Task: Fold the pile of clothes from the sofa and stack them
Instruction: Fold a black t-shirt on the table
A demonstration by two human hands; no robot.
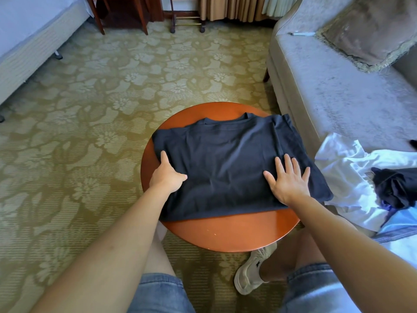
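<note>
A dark navy T-shirt [228,161] lies partly folded on a small round orange-brown table [228,233], collar at the far side. My left hand [168,175] grips the shirt's left edge, thumb on top and fingers under the cloth. My right hand [287,179] lies flat on the shirt's right part, fingers spread. A pile of clothes sits on the grey sofa [334,91] at the right: a white garment [352,177], a crumpled dark garment [397,186] on it and a light blue piece [401,220].
A fringed cushion [370,32] leans at the sofa's back. A bed [29,41] stands at the far left and wooden furniture legs [144,21] at the back. Patterned carpet [94,109] covers the floor. My knees and one shoe [250,272] are below the table.
</note>
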